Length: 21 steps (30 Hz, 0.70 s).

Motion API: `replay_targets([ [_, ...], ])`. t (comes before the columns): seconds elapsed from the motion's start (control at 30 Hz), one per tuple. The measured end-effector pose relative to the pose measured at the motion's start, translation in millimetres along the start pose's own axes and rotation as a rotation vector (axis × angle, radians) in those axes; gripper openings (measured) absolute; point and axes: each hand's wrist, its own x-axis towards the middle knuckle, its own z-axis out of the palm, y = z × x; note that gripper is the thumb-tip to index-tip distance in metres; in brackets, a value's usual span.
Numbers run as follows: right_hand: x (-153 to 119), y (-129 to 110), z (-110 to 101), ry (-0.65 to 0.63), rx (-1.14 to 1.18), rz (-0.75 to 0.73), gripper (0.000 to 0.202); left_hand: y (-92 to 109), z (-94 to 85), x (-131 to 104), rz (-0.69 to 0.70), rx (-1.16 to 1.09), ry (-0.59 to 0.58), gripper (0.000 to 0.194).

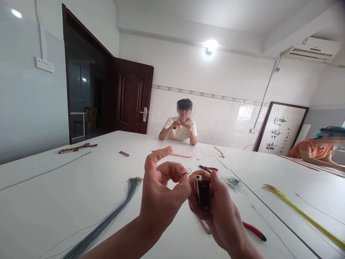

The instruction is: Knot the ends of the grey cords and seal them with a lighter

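My left hand pinches a thin dark looped wire between thumb and index finger, its other fingers raised and curled. Close beside it on the right, my right hand is wrapped round a dark lighter with gold edges, held upright. The fingertips of both hands nearly meet. Left of my left hand lies a bundle of grey-blue strands. Behind my right hand is a tangle of grey thread. Red-handled pliers lie partly hidden by my right forearm.
The white table also bears a yellow strand bundle, small snips, tools at the far left and another red-handled tool. A person sits opposite; another person leans on the table at the right.
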Motion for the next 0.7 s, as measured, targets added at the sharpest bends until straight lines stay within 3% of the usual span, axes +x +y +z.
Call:
replay_targets([
  [0.1, 3, 8, 6, 0.017, 0.121, -0.028, 0.038, -2, 1.2, -4, 0.051, 0.004, -0.006, 0.051],
  [0.23, 5, 13, 9, 0.027, 0.26, 0.003, 0.043, -3, 2.8, -7, 0.054, -0.014, -0.036, 0.048],
  [0.7, 4, 11, 7, -0.002, 0.148, 0.0, 0.037, -3, 2.1, -7, 0.033, 0.011, -0.071, 0.045],
])
